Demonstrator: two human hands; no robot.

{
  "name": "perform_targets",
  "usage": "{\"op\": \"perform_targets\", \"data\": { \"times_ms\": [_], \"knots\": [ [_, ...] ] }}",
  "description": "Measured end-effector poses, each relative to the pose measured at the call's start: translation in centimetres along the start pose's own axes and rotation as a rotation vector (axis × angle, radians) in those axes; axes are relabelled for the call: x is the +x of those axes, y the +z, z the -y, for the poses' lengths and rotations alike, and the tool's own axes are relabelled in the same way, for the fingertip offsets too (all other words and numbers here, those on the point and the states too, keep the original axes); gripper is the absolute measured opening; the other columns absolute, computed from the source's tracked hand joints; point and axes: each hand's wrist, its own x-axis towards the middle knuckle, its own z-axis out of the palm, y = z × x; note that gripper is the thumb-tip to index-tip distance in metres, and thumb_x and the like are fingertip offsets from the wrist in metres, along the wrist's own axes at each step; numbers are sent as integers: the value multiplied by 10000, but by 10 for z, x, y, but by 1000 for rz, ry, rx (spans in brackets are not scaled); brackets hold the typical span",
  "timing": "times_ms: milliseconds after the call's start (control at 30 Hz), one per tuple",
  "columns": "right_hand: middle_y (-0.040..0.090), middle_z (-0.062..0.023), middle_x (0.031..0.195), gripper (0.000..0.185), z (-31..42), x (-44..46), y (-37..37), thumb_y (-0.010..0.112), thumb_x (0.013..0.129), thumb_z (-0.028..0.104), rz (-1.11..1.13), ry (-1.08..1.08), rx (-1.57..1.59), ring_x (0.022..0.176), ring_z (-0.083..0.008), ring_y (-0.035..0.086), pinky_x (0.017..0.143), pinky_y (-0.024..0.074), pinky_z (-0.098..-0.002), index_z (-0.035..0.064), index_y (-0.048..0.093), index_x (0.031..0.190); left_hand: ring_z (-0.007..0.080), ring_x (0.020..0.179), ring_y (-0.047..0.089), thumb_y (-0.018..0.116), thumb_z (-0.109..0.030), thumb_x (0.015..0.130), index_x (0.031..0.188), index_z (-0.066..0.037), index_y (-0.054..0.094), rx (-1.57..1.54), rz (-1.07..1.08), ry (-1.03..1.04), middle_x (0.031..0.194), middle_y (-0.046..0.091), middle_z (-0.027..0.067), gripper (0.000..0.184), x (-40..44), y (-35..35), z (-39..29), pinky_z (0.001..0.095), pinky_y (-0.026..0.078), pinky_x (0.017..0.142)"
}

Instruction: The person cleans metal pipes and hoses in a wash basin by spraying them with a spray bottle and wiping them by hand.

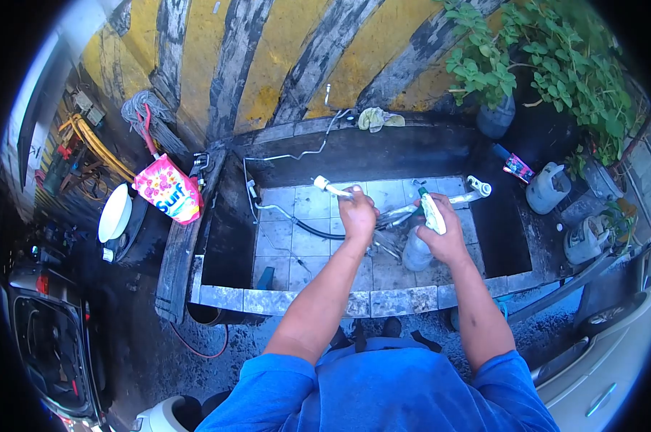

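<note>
The left hand [358, 214] is closed around a silver metal tube [338, 191], whose pale end fitting [320, 183] sticks out beyond the fingers to the left; the right hand [444, 229], just across from it, grips the head of a spray bottle [417, 252], the clear body hanging below the fingers and the green nozzle [422, 192] above them; whether the trigger is squeezed I cannot tell. Between the hands lie more metal pipes [399, 213], one running past the right hand to a round fitting [485, 189]; a black hose [309, 229] curves in from the left hand's left side; how these join the held tube is hard to make out. Below both hands is the pale tiled floor of a trough [404, 302]; beyond them, on its far rim, lies a crumpled cloth [379, 119], and left of that a thin bent tube [296, 155]. Well to the left of the left hand stand a pink Surf packet [168, 191], a white basin [115, 214] and a grey mop [149, 114]; well to the right of the right hand are cut plastic containers [549, 189] and leafy plants [556, 65]; a yellow-and-black striped wall [289, 54] rises beyond everything.
</note>
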Motion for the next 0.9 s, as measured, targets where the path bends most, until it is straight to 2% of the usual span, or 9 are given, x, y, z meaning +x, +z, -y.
{"op": "perform_targets", "data": {
  "times_ms": [33, 167, 300, 367, 533, 567, 700, 800, 900],
  "knots": [
    [589, -145, 1212, 460, 6, -1, -1, 670, 710, 48, 55, 40, 86, 1068, -260, 643, 936, 512, -355, 11, 674, 1168, 175, 470, 508, 394, -443, 1093, 1027, -4, 509, 28, -25, -74, 667, 539, 73, 459, 8, -4, -7, 338, 406, 422],
    [561, -113, 1256, 508, 10, -11, -11, 628, 733, -13, 190, 110, 182, 1040, -204, 659, 914, 538, -329, -9, 634, 1241, 200, 401, 467, 259, -608, 1065, 832, -56, 505, -60, -177, -204, 550, 493, 74, 648, 34, -18, -22, 339, 378, 389],
    [463, -135, 1393, 532, 0, -31, -34, 642, 705, 29, 39, -27, -113, 1209, -252, 583, 959, 532, -342, -19, 657, 1235, 206, 409, 473, 211, -646, 1052, 825, -56, 497, -66, -156, -263, 541, 501, 92, 694, 46, -39, -31, 351, 362, 391],
    [411, -226, 1516, 565, 16, -30, -38, 664, 651, 129, -11, -124, -250, 1436, -375, 398, 1182, 326, -437, 16, 691, 1204, 211, 435, 493, 212, -654, 1050, 863, -46, 522, -29, -135, -244, 562, 518, 93, 708, 48, -44, -19, 358, 398, 425],
    [460, -208, 1432, 525, 16, -14, -22, 683, 661, 104, -31, -70, -74, 1359, -365, 464, 1136, 373, -423, 24, 702, 1179, 212, 476, 568, 237, -580, 1078, 985, 4, 574, 199, -76, -79, 573, 569, 105, 681, 45, -60, 11, 361, 453, 462],
    [467, -203, 1418, 516, 14, -12, -19, 688, 662, 102, -32, -78, -122, 1349, -361, 470, 1128, 380, -417, 21, 704, 1172, 277, 525, 612, 270, -523, 1092, 954, 20, 599, 265, -47, -90, 589, 599, 141, 650, 45, -70, 19, 418, 485, 518],
    [486, -204, 1391, 499, 10, -7, -8, 698, 672, 101, 9, -85, -152, 1306, -361, 506, 1090, 418, -415, 25, 712, 1165, 472, 841, 664, 420, -405, 1062, 913, 12, 673, 857, 9, 119, 812, 692, 253, 510, 40, -119, 45, 539, 506, 782],
    [486, -230, 1404, 486, 3, -6, 4, 696, 676, 92, 66, -107, -207, 1274, -391, 541, 1055, 454, -425, 37, 712, 1159, 456, 872, 680, 506, -403, 1026, 956, -9, 671, 1009, 62, 244, 816, 694, 255, 432, 16, -120, 16, 524, 514, 785],
    [487, -254, 1419, 477, 0, -8, 17, 704, 672, 92, 139, -119, -263, 1279, -422, 542, 1038, 475, -442, 25, 700, 1144, 426, 1039, 661, 569, -355, 991, 1187, -27, 649, 489, 454, 478, 1171, 667, 269, 391, -11, -70, -41, 457, 533, 921]
  ]
}}
